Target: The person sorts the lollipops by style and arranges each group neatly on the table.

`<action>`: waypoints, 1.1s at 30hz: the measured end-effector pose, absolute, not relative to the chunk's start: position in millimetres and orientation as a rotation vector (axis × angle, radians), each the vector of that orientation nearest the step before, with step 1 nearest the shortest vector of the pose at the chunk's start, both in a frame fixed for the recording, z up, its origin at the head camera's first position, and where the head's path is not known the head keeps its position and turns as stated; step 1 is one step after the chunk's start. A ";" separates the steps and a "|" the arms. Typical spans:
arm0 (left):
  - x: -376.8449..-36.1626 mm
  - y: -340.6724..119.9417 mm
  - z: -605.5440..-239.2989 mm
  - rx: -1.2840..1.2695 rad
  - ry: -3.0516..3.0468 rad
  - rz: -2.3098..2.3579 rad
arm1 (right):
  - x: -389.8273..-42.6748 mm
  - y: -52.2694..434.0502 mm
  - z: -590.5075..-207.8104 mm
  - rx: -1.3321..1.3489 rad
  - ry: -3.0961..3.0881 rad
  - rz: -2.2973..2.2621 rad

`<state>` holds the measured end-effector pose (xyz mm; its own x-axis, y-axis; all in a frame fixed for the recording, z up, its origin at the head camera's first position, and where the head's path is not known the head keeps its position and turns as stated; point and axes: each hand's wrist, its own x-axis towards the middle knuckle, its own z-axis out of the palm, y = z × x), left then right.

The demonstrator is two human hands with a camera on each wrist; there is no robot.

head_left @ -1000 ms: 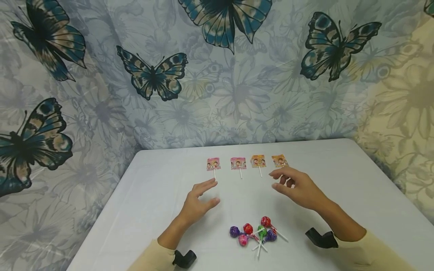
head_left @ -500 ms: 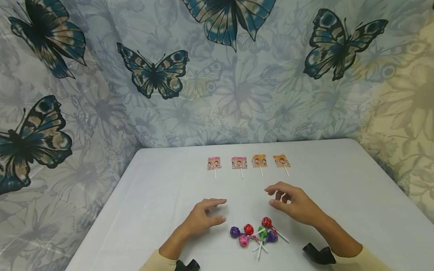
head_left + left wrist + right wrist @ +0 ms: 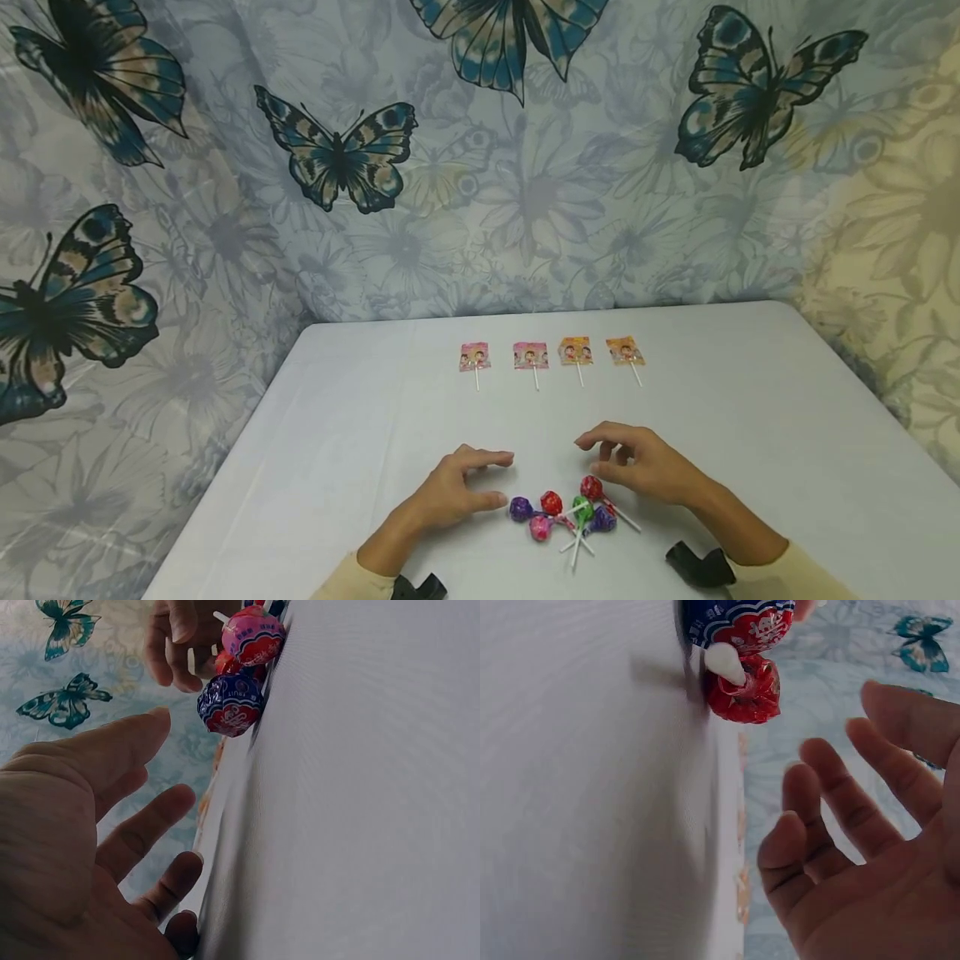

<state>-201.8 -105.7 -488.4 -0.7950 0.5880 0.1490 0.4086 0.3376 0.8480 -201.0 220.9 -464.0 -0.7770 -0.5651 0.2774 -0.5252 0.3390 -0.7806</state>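
Note:
A small pile of round wrapped lollipops lies near the front of the table: a purple lollipop (image 3: 521,509) at its left, a pink lollipop (image 3: 540,527), a green lollipop (image 3: 582,508) and a red lollipop (image 3: 591,487) among them. My left hand (image 3: 453,492) is just left of the purple one, thumb and fingers spread and holding nothing. Over the pile's right side, my right hand (image 3: 648,462) has loosely bent fingers and nothing in them. The left wrist view shows the purple lollipop (image 3: 230,705) beyond the fingertips; in the right wrist view a red lollipop (image 3: 746,690) lies beyond the fingers.
Toward the back of the white table (image 3: 360,400) lies a row of flat-packed lollipops, two in pink wrappers (image 3: 530,356) and two in orange wrappers (image 3: 576,351). A butterfly-print cloth (image 3: 525,208) hangs behind. Black wrist mounts (image 3: 701,565) sit on both sleeves.
Both hands have drawn back from the flat lollipops toward the round ones. The left hand has also moved right, closer to the purple lollipop. The lollipops keep their arrangement.

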 end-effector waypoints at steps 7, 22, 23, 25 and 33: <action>-199.0 -98.4 -491.1 1.003 2.416 1.400 | -202.7 224.7 -471.1 -1.038 2.462 -1.382; -195.0 -88.4 -494.7 1.201 2.550 1.202 | -204.3 225.8 -472.9 -1.035 2.293 -1.321; -194.9 -88.1 -494.2 1.196 2.550 1.197 | -204.6 225.7 -472.9 -1.039 2.289 -1.316; -194.6 -87.8 -493.6 1.179 2.554 1.184 | -204.9 225.4 -473.2 -1.039 2.288 -1.307; -194.1 -90.1 -495.6 1.191 2.640 1.129 | -206.0 224.6 -475.7 -1.037 2.300 -1.293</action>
